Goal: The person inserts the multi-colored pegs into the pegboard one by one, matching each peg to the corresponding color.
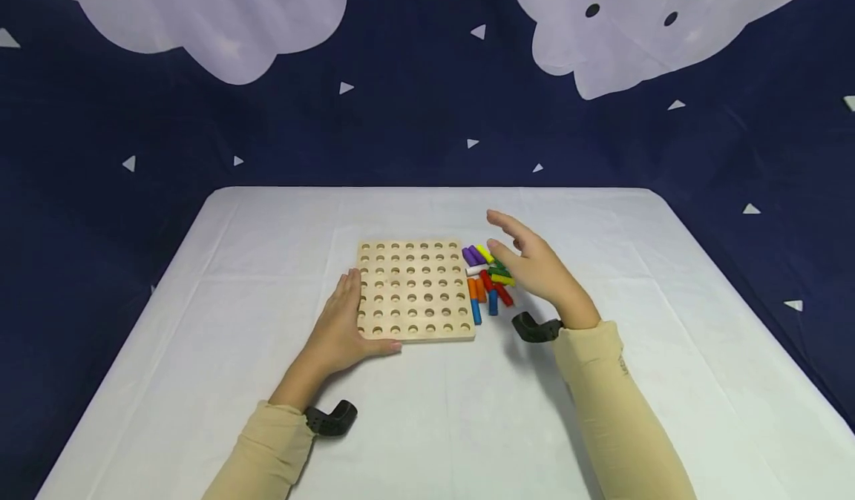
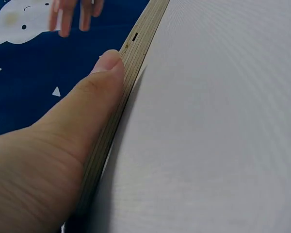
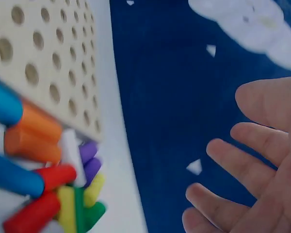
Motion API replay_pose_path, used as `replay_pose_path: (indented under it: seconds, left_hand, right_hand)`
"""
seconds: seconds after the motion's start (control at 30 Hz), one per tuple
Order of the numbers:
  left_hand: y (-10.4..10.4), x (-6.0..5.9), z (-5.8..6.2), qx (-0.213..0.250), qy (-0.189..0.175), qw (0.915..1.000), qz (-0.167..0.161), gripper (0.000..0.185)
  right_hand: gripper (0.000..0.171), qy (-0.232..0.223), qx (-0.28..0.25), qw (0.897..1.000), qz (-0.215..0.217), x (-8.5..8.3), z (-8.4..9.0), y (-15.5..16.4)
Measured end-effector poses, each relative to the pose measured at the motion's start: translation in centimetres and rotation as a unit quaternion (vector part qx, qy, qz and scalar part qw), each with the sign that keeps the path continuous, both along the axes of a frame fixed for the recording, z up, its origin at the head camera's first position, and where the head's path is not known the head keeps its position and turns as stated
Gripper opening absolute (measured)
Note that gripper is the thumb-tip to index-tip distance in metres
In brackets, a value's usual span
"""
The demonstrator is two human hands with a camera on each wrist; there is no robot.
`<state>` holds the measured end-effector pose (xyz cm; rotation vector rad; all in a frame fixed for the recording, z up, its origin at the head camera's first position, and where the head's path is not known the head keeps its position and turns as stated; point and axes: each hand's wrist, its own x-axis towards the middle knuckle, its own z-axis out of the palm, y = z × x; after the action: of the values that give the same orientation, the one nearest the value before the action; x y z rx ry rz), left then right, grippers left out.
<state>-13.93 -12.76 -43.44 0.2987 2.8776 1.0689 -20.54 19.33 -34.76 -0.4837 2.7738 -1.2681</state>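
Note:
A square wooden pegboard [image 1: 419, 290] with rows of round holes lies on the table. My left hand [image 1: 341, 329] rests at its near left corner, fingers along the left side and the thumb [image 2: 89, 104] straight against the near edge. Beside the board's right side is a loose pile of short coloured pegs: orange [image 1: 480, 290], blue [image 1: 493, 303], red [image 3: 36, 212], white [image 1: 476, 270], purple [image 1: 470, 257], yellow and green. Just above and right of the pile, my right hand [image 1: 542, 266] hovers with its fingers spread and nothing in them.
A white cloth covers the table [image 1: 267, 240]. Behind it hangs a dark blue curtain [image 1: 407, 129] with pale clouds and small white triangles. Black wrist mounts [image 1: 332, 418] sit at both beige sleeve cuffs.

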Motion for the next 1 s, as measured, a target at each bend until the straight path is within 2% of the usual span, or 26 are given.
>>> replay_pose_path:
  seconds: [0.1,0.17,0.43,0.77,1.0]
  left_hand:
    - [0.0,0.1,-0.1,-0.01,0.007,0.9999,-0.002,0.148]
    - [0.0,0.1,-0.2,-0.018,0.011,0.9998,-0.002,0.147]
    - [-0.1,0.1,-0.4,-0.027,0.014,0.9995,-0.003,0.147]
    - [-0.1,-0.1,-0.6,-0.03,0.014,0.9994,-0.005,0.146]
    - [-0.1,-0.3,-0.8,-0.027,0.016,0.9995,-0.008,0.146]
  right_hand:
    - [0.05,-0.025,-0.026,0.999,-0.009,-1.5,-1.3,0.9]
    - [0.048,-0.042,-0.024,0.999,-0.024,-2.3,-2.2,1.5]
    - [0.042,-0.071,0.056,0.991,-0.101,-4.0,-5.0,2.8]
    - [0.041,-0.086,0.072,0.987,-0.119,-4.8,-6.5,2.5]
    - [0.035,-0.064,0.081,0.984,-0.143,-5.3,-6.7,2.5]
